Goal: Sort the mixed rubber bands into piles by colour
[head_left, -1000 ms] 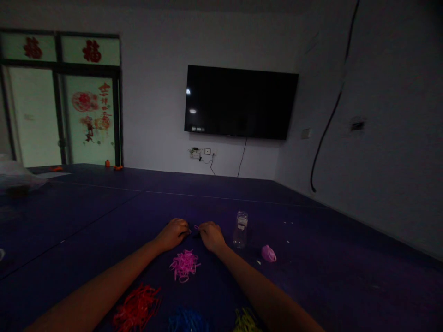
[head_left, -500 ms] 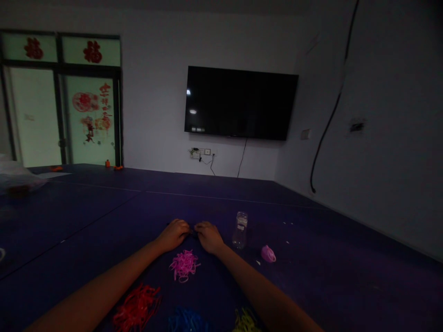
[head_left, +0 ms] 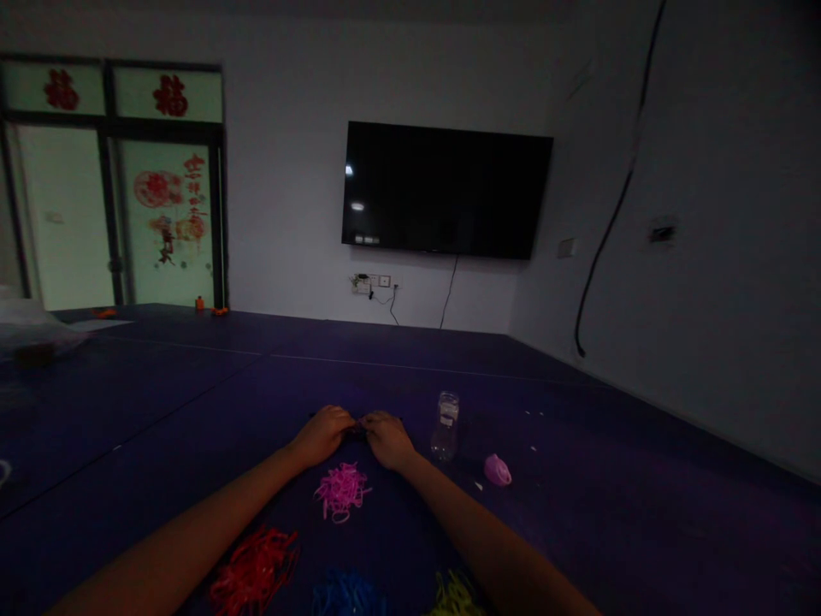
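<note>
My left hand (head_left: pixel 328 433) and my right hand (head_left: pixel 387 439) rest close together on the dark purple table (head_left: pixel 532 547), fingers curled inward. Between their fingertips shows a dark, flat-looking object (head_left: pixel 355 433), mostly hidden and too dim to name; both hands seem closed on it. Just nearer to me lies a heap of pink rubber bands (head_left: pixel 342 492). Closer still are heaps of red bands (head_left: pixel 255 571), blue bands (head_left: pixel 350 595) and yellow-green bands (head_left: pixel 457 596). Right of my right hand stands a clear bottle (head_left: pixel 445 428), upright and without a cap.
A pink crumpled or rounded item (head_left: pixel 497 470) lies right of the bottle, with small white scraps (head_left: pixel 478 486) about. At the far left sits a translucent plastic bag (head_left: pixel 32 329). Small orange items (head_left: pixel 199 303) stand along the far edge, below a wall-mounted television (head_left: pixel 447 192).
My fingers have shifted slightly, and more of the dark object shows between and behind them. The rubber band heaps and the bottle stay where they were.
</note>
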Tool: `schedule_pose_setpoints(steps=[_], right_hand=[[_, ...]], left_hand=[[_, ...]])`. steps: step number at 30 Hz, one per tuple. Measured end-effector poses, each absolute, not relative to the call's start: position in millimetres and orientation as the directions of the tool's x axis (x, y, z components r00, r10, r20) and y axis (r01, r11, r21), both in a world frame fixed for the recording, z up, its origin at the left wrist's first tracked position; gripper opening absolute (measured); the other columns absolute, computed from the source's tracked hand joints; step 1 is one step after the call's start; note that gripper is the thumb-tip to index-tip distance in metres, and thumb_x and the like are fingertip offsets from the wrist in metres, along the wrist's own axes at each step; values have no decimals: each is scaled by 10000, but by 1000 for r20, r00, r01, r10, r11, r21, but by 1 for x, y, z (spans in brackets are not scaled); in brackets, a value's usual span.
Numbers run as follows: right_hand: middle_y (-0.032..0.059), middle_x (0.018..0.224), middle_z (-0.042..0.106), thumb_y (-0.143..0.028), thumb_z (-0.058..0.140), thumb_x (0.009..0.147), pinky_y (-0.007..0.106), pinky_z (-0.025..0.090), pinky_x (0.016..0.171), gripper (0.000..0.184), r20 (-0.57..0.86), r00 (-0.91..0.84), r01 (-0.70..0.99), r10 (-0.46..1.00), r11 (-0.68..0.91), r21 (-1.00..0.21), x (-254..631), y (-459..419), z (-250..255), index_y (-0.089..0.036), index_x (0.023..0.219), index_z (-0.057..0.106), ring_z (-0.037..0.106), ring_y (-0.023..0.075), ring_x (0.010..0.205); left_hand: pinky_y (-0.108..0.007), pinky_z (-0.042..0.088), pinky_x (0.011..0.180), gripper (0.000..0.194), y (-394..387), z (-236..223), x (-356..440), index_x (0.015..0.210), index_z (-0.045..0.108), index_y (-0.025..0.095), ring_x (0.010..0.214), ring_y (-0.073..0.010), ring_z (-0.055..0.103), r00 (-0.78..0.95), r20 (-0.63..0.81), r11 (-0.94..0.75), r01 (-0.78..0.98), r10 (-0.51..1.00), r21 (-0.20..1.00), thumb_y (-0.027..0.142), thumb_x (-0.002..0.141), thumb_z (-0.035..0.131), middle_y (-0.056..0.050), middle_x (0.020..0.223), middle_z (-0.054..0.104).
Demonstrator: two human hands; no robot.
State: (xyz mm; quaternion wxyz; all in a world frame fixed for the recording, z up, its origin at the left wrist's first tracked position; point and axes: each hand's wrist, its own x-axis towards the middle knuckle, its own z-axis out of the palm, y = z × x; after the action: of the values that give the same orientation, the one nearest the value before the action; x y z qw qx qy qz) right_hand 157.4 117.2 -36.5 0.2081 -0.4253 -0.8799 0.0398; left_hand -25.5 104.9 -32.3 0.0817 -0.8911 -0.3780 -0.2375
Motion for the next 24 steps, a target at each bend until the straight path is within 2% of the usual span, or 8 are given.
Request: schedule_pose_setpoints(steps=[3, 6, 9, 12, 17, 24], right_hand=[[65, 1107, 629, -78, 401, 808, 303, 359, 949, 348, 400, -527, 691, 750, 652, -313, 158, 117, -35, -183, 1023, 654, 521, 177, 1085], [46, 1075, 641, -79, 411, 811, 270, 383, 930, 342, 491, -518, 579, 701, 709, -402, 158, 116, -35, -190, 1009, 667, 549, 153, 1038], [26, 1025, 661, -58, 417, 792, 251, 417, 894, 359, 533, -516, 474, 671, 741, -475, 159, 117, -36, -212, 963, 693, 575, 138, 996], [23, 989, 676, -36, 409, 770, 248, 432, 880, 376, 546, -475, 461, 690, 724, -514, 159, 118, -37, -210, 913, 710, 588, 135, 982], [20, 1053, 669, -47, 415, 772, 241, 396, 924, 370, 515, -452, 585, 728, 678, -445, 158, 117, -36, -200, 948, 702, 573, 128, 1019], [43, 1104, 652, -108, 444, 783, 304, 336, 961, 331, 422, -375, 785, 826, 525, -329, 158, 108, -32, -196, 997, 681, 534, 181, 1081]], left_hand=[[-312, 416, 793, 270, 106, -34, -26, 999, 621, 174, 869, -188, 568, 559, 547, -710, 698, 623, 96, 63, 825, 445, -60, 892, 645], [-298, 440, 773, 263, 108, -36, -27, 988, 634, 164, 842, -177, 583, 519, 599, -733, 656, 610, 178, 80, 848, 427, -65, 873, 650], [-282, 462, 754, 244, 112, -36, -31, 942, 654, 159, 812, -163, 602, 428, 652, -733, 608, 625, 303, 104, 849, 436, -63, 856, 660], [-271, 479, 720, 218, 115, -37, -36, 919, 667, 163, 776, -156, 620, 314, 664, -688, 590, 678, 423, 134, 835, 468, -52, 838, 674], [-275, 491, 710, 168, 117, -37, -39, 861, 686, 169, 777, -165, 636, 278, 620, -643, 580, 734, 500, 163, 793, 532, -44, 822, 693], [-268, 483, 662, 155, 116, -36, -38, 841, 692, 159, 723, -161, 628, 254, 621, -626, 596, 742, 503, 191, 790, 549, -49, 796, 684]])
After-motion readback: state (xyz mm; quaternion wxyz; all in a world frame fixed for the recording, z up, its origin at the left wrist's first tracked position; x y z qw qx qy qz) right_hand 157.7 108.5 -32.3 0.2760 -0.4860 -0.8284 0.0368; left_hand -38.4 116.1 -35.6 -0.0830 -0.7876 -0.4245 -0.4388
